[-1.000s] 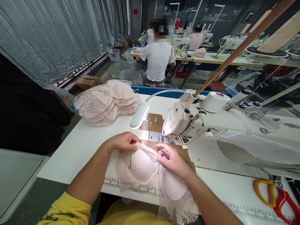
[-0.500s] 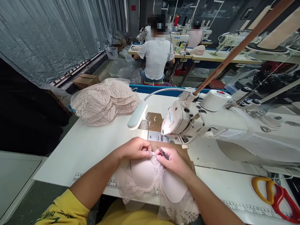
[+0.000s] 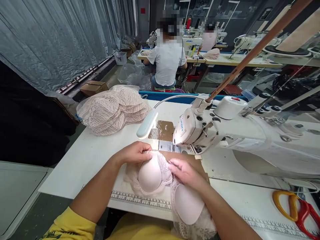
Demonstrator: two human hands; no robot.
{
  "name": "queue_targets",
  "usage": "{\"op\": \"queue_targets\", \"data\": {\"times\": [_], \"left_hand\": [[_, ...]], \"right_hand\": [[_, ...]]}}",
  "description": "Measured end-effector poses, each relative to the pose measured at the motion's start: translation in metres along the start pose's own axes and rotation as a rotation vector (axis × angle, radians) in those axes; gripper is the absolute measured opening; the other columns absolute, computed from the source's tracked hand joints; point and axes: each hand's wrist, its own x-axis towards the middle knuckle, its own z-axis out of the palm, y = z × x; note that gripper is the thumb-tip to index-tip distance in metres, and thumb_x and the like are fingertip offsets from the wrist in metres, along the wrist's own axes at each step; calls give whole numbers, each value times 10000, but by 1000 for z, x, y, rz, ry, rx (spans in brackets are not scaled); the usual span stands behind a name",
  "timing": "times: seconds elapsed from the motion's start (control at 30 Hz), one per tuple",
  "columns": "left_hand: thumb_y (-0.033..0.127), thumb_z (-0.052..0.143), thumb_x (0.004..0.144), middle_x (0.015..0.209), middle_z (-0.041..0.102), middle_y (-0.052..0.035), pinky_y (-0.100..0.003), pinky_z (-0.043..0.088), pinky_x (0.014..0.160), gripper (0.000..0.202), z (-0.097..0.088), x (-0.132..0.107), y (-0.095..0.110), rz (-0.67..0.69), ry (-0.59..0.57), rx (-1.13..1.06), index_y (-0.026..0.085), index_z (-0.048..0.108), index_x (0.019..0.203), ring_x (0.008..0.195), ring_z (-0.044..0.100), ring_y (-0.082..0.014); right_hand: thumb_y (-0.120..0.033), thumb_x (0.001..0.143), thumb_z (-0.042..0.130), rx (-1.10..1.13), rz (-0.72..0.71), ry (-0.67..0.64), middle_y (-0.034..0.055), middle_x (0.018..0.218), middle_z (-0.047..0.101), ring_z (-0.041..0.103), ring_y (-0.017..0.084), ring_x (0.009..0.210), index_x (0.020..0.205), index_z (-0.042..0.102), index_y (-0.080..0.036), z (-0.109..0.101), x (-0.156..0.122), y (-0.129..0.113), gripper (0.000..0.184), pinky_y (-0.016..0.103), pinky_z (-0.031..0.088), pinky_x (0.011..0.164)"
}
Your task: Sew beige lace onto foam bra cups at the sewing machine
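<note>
The 1 bra (image 3: 150, 175) had tipped upward since before. The left hand (image 3: 133, 152) pinched its lace rim and the right hand (image 3: 186, 173) curled, gripping its centre — 2 cups, 1 lace pile (image 3: 112, 108).

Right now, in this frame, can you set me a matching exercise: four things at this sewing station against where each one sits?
Things:
1 scissors
2 lace pile
3 lamp head
4 padded bra

Places:
a held between left hand and right hand
b near right edge of the table
c far left corner of the table
d on a bent neck, left of the sewing machine

Pairs: 1-b; 2-c; 3-d; 4-a
</note>
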Motion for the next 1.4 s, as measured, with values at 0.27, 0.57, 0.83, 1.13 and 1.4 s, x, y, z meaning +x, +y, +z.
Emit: {"op": "queue_targets", "data": {"times": [0.27, 0.57, 0.83, 1.13, 1.4], "left_hand": [[375, 658, 765, 733, 515, 24, -184, 338, 522, 249, 32, 12, 5, 5, 1, -105, 159, 576, 857, 633, 464, -106], [345, 689, 738, 696, 548, -6, -215, 361, 565, 240, 40, 19, 5, -33, -5, -325, 117, 626, 776, 632, 471, -115], [465, 705, 743, 601, 489, 8, -222, 322, 522, 374, 38, 17, 9, -24, -45, -397, 108, 622, 669, 567, 408, -96], [463, 735, 711, 651, 572, -18, -234, 387, 561, 382, 44, 22, -2, -33, -128, -444, 92, 703, 797, 597, 480, -119], [478, 756, 686, 566, 465, 12, -219, 307, 505, 403, 46, 23, -4, -17, -148, -475, 90, 651, 658, 545, 383, -88]], "right_hand": [[-412, 864, 534, -54, -78, 208, -4, 696, 500, 464, 151, 667, 705, 494, -201, 9, 7, -1, 267, 276, 385, 590], [-450, 885, 506, 35, -76, 203, 16, 768, 597, 535, 150, 683, 932, 583, -197, 1, 4, 3, 268, 284, 447, 645], [-458, 912, 470, 90, -93, 176, 62, 918, 657, 603, 185, 843, 1152, 616, -209, -7, 1, 10, 376, 334, 487, 768], [-293, 840, 586, 72, -139, 129, 64, 954, 665, 624, 192, 897, 970, 638, -184, 0, 4, -6, 178, 328, 508, 802], [-312, 844, 578, 32, -125, 171, 34, 796, 631, 585, 160, 747, 817, 653, -182, 1, 4, -11, 153, 281, 470, 668]]}}
